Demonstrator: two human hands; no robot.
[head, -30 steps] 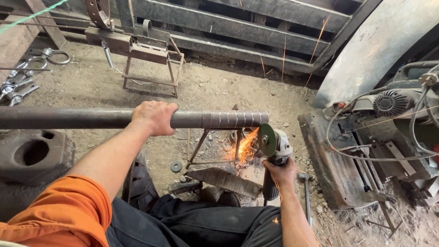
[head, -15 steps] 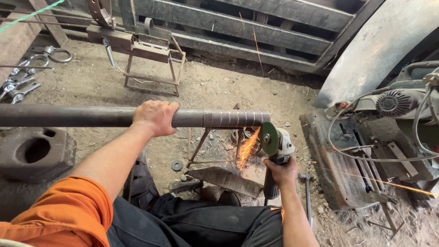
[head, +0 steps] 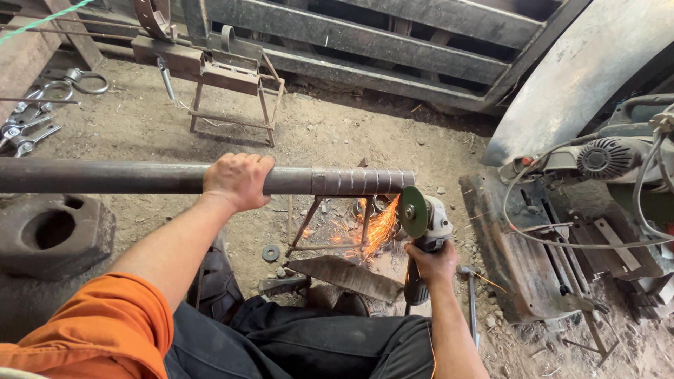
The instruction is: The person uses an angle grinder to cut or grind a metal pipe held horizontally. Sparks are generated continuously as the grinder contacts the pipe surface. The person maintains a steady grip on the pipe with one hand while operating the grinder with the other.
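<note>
Left hand: my left hand (head: 236,180) has its fingers wrapped over the steel pipe (head: 140,177).
Right hand: my right hand (head: 433,263) grips the angle grinder (head: 423,223), sparks (head: 375,230) flying at the pipe's end.

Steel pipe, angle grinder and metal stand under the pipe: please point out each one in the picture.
Steel pipe (head: 126,177), head view, on its bare left stretch.
Angle grinder (head: 426,221), head view, on its grey head beside the green disc.
Metal stand (head: 306,226), head view, on its left leg.

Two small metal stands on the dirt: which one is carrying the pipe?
The near stand, its legs spread under the pipe amid the sparks by the grinder. The far stand by the wall carries no pipe.
</note>
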